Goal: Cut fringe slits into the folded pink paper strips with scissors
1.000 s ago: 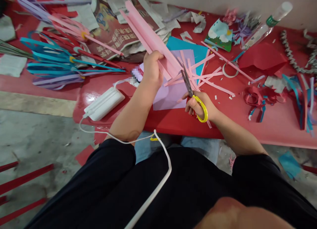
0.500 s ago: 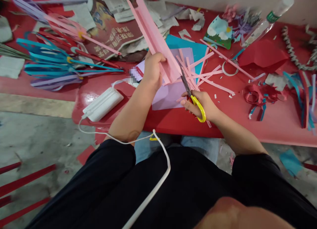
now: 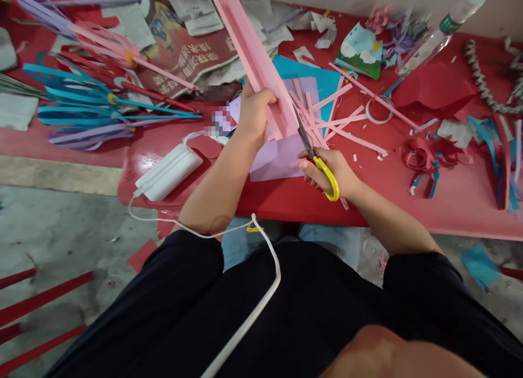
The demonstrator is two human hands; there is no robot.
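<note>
My left hand (image 3: 254,114) grips a long folded sheet of pink paper (image 3: 261,62) near its lower end, holding it tilted above the table. In my right hand (image 3: 327,174) are scissors (image 3: 326,176) with yellow handles, my fingers closed round the loops. Their dark blades lie against the right edge of the pink paper, close to its lower corner. Whether the tips are apart I cannot tell. Cut pink strips (image 3: 351,133) lie loosely beside the blades, over purple paper (image 3: 278,163) and blue paper (image 3: 292,67).
A white power bank (image 3: 168,172) with a cable rests left of my forearm. Blue paper-strip ornaments (image 3: 77,103) lie farther left, near newspaper (image 3: 192,51). On the right are a tape roll (image 3: 379,110), a plastic bottle (image 3: 445,35), red paper (image 3: 437,89) and scraps.
The scissor blades have moved slightly up and left along the pink paper's edge. My left hand keeps its hold, and the view has shifted a little.
</note>
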